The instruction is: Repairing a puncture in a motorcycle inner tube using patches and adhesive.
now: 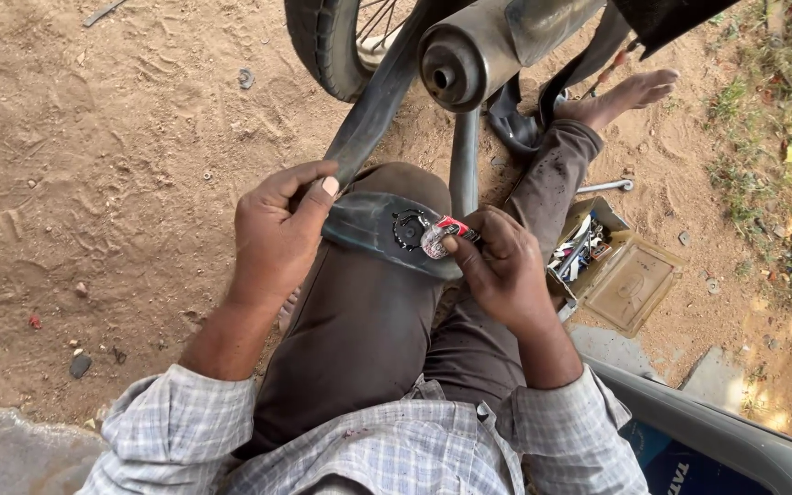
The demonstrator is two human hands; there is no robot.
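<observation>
A black rubber inner tube (373, 225) runs down from the motorcycle wheel (332, 41) and lies flat across my raised knee. My left hand (277, 229) pinches the tube on its left side, thumb on top. A dark glossy ring of glue (407, 229) marks the tube's flat part. My right hand (501, 266) grips a small crumpled red and silver glue tube (440, 238), its tip resting at the edge of that ring. I sit on sandy ground in dark trousers and a checked shirt.
A chrome exhaust muffler (469, 50) hangs just above the knee. An open metal box of small tools (598, 261) sits to the right, a spanner (607, 186) on the dirt behind it. My bare foot (630, 92) reaches toward grass. A dark plastic tub rim (717, 431) is at bottom right.
</observation>
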